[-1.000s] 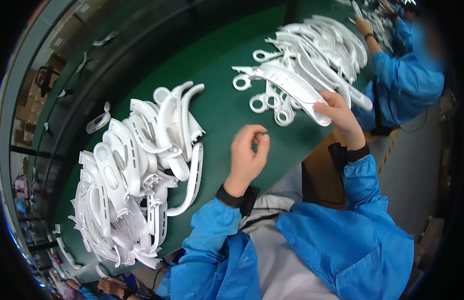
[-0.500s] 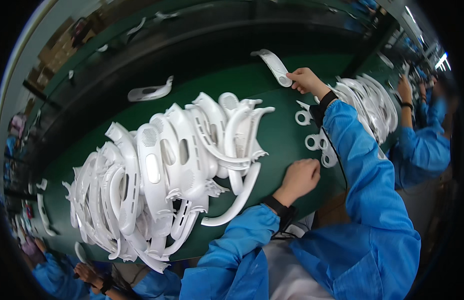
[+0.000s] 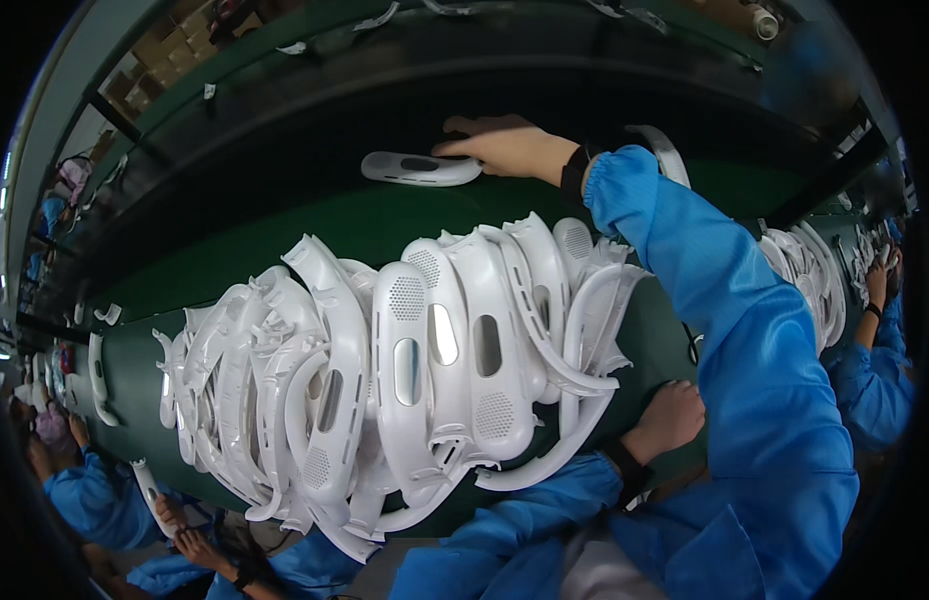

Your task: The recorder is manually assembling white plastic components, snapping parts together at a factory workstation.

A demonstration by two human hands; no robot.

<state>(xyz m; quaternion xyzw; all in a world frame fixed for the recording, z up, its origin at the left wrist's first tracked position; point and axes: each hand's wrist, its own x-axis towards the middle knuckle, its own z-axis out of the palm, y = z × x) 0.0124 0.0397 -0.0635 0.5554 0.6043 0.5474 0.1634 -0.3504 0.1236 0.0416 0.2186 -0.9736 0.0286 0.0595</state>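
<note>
At the far side of the green table, my right hand (image 3: 504, 146) has its thumb and fingers at the right end of a curved white plastic shell part (image 3: 420, 181) with a long slot. Part of that grip is hidden behind the hand. My left hand (image 3: 670, 418) rests on the near right of the table, fingers curled in a loose fist, with nothing visible in it. Between my arms and to the left lies a big heap of similar white shell parts (image 3: 396, 400), some with perforated ends and oval openings. Another white part (image 3: 667, 160) lies behind my right forearm.
A second heap of white parts (image 3: 809, 280) lies at the right, beside a co-worker in a blue sleeve (image 3: 874, 385). At the lower left, another person's hands hold a white part (image 3: 149, 492). A dark shelf with a green top (image 3: 324, 50) runs along the back.
My right hand has let go of one white part at the back and moved left to another. My left hand stays curled on the table. The view has shifted left.
</note>
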